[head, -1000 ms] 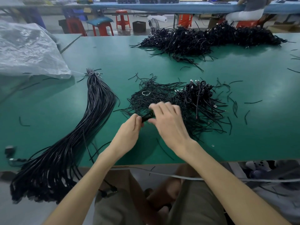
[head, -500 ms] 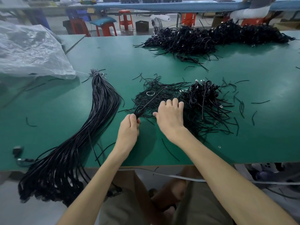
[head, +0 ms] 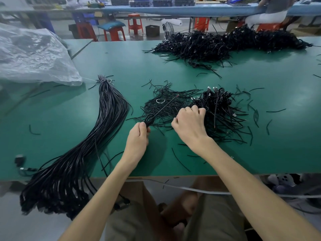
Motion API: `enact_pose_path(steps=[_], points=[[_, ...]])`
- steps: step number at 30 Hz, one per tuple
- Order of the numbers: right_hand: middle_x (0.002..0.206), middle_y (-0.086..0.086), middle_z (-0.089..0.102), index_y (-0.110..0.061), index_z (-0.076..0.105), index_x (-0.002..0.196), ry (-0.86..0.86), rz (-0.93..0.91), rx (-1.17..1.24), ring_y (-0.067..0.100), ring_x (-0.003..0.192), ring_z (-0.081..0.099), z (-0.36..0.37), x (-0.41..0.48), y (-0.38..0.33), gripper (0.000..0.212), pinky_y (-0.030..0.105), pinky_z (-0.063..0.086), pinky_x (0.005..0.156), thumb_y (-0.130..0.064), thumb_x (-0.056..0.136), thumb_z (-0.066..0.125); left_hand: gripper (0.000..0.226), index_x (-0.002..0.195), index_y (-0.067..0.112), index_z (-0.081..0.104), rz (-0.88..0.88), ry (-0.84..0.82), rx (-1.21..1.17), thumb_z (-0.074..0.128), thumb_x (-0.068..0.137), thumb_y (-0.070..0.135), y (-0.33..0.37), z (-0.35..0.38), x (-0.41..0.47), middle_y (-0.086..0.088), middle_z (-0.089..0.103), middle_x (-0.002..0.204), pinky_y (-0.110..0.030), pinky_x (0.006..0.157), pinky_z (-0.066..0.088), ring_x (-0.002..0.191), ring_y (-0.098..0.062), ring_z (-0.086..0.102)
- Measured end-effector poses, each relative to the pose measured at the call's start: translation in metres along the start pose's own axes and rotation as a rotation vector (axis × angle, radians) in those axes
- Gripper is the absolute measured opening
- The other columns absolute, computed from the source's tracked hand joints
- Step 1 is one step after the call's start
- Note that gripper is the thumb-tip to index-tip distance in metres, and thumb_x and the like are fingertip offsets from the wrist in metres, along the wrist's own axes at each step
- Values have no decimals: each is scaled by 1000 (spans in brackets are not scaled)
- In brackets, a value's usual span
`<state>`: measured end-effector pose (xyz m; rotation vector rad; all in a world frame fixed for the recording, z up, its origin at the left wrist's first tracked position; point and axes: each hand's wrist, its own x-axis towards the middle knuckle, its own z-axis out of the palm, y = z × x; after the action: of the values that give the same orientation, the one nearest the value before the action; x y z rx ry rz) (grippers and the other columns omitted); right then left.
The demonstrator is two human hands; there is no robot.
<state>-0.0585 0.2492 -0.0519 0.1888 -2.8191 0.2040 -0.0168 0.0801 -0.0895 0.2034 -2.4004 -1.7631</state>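
At the far left a crumpled clear plastic bag lies on the green table; what it holds cannot be made out through the film. Right of it a long bundle of black cables, tied at its far end, runs to the near edge and hangs over it. The left hand pinches a small black coiled cable between thumb and fingers, low over the table near the middle; one thin straight strand rises from the coil toward the far right, ending in a reddish tip. Just beyond lies a loose heap of thin black ties. The right hand has its fingers curled down at the near-left edge of a pile of short black cables; whether they grip a strand is hidden. Far right, a large cable heap stretches across the table
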Motion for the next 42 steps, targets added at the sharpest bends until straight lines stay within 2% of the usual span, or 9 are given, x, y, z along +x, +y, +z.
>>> enact_pose_path(steps=[4,8,11,13,16,24,36,40,42], points=[[88,-2,68,-15,69,83,14,46,237,23,98,55,-16,-6,5,26,41,28,99,-32,97,55,38,85,13,51,-11,5,6,31,111,32,-1,1,1,7,41,67,-24,50,29,47,-6,35],[66,3,70,-6,73,76,-72,120,538,19,76,60,-34,-21,8,33,41,31,101,-31,94,62,39,84,15,52,-10,6,24,31,111,33,-3,1,1,6,41,66,-28,51,29,49,-10,36],[47,-9,57,-15,70,67,-168,167,805,5,49,49,-42,-39,6,28,30,42,78,-31,91,67,38,83,16,52,-18,20,38,31,110,33,-4,2,3,6,42,66,-30,51,30,52,-13,37],[45,-15,53,-21,66,63,-154,169,971,1,43,44,-42,-53,-1,28,18,38,59,-29,90,70,38,83,15,52,-10,13,39,32,110,32,-5,2,3,6,42,65,-30,52,30,52,-13,37],[51,-18,58,-22,68,68,-111,128,1098,-3,48,48,-35,-64,-14,23,10,35,52,-27,90,72,36,84,15,53,17,-27,33,33,110,32,-5,1,2,10,41,62,-27,50,30,50,-9,36],[52,-16,61,-18,69,67,-157,209,995,0,50,51,-7,-49,-30,24,14,38,52,-31,87,70,38,77,17,45,90,-152,-45,34,112,27,3,-3,-7,18,41,51,-14,44,29,46,-3,33],[52,-22,60,-23,67,68,-195,194,1039,-4,50,52,3,-52,-28,23,10,37,53,-30,89,71,41,73,19,38,143,-175,-31,36,112,32,2,-3,-7,15,36,55,-17,47,28,50,-6,30],[80,-13,69,-22,70,94,-268,167,1196,-3,71,58,3,-53,-19,15,15,43,66,-34,88,77,41,71,21,37,55,-199,-117,38,111,30,3,-6,-8,15,34,54,-16,41,25,45,-5,28],[109,4,69,-24,64,114,-361,236,1383,8,89,62,2,-51,-15,36,25,46,72,-31,84,83,42,70,21,36,25,-248,-143,38,111,28,5,-8,-9,14,31,54,-17,40,22,43,-6,24]])
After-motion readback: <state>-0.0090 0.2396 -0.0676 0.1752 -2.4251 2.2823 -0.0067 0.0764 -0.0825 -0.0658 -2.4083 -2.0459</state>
